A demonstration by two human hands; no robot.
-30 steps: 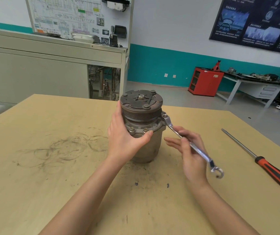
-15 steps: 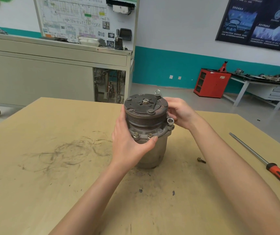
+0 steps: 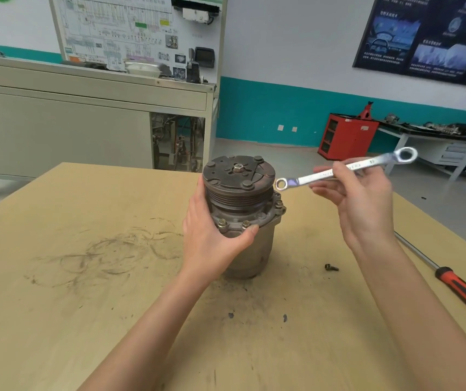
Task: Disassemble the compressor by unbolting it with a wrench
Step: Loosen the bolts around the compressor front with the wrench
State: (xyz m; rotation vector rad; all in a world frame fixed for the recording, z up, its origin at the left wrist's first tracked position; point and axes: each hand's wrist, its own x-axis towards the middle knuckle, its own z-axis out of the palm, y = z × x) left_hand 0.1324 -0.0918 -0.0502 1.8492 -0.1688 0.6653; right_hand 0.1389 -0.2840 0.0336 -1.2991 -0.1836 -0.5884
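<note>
The compressor (image 3: 250, 249), a grey metal cylinder with a rusty pulley on top, stands upright in the middle of the wooden table (image 3: 85, 292). My left hand (image 3: 212, 238) grips its left side just under the bolted flange, thumb on the front. My right hand (image 3: 358, 204) holds a silver ring wrench (image 3: 344, 169) by its shaft in the air to the right of the pulley. The wrench's near ring end hovers just off the pulley's right edge, apart from the flange bolts. A loose bolt (image 3: 331, 267) lies on the table right of the compressor.
A red-handled screwdriver (image 3: 463, 292) lies along the table's right edge. Dark grease smears mark the table left of the compressor. Beyond the table stand a grey training bench (image 3: 57, 122), a red cabinet (image 3: 347, 136) and a workbench (image 3: 437, 142).
My right hand has come away from the back of the pulley and raised the wrench into the air on the right. A second ago the wrench sat on a flange bolt; a loose bolt has appeared on the table.
</note>
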